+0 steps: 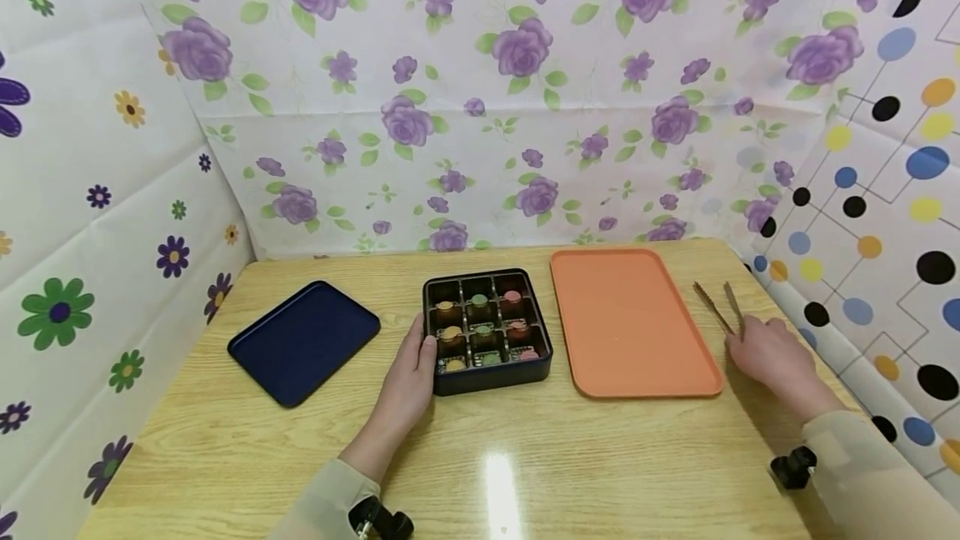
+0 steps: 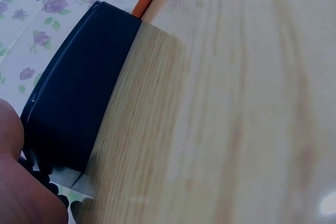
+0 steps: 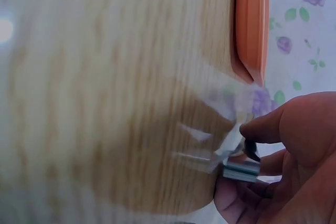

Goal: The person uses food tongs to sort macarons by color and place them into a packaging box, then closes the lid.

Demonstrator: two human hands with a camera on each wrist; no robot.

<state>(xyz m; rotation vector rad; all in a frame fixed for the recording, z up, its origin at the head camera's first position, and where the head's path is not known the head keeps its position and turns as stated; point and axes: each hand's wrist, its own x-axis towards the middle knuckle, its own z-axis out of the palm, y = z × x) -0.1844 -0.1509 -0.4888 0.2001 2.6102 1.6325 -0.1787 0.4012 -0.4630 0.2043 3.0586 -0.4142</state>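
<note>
A black divided box (image 1: 491, 382) sits mid-table with several compartments. Inside are small round pieces like macarons, orange (image 1: 452, 332), green (image 1: 479, 300) and pink (image 1: 512, 296). My left hand (image 1: 408, 369) rests against the box's left side, its fingers extended along the wall. The left wrist view gives the dark outer side of the box (image 2: 79, 87) beside part of that hand. My right hand (image 1: 772, 357) holds metal tongs (image 1: 712, 307) at the table's right side, their two arms spread apart and pointing away from me. Up close, fingers and thumb pinch the tongs' metal end (image 3: 241, 169).
An orange tray (image 1: 633, 323) lies between the box and the tongs. To the left, a dark blue tray (image 1: 303, 344) lies at an angle. Patterned cloth walls (image 1: 480, 165) stand behind and on both sides of the wooden table (image 1: 585, 457).
</note>
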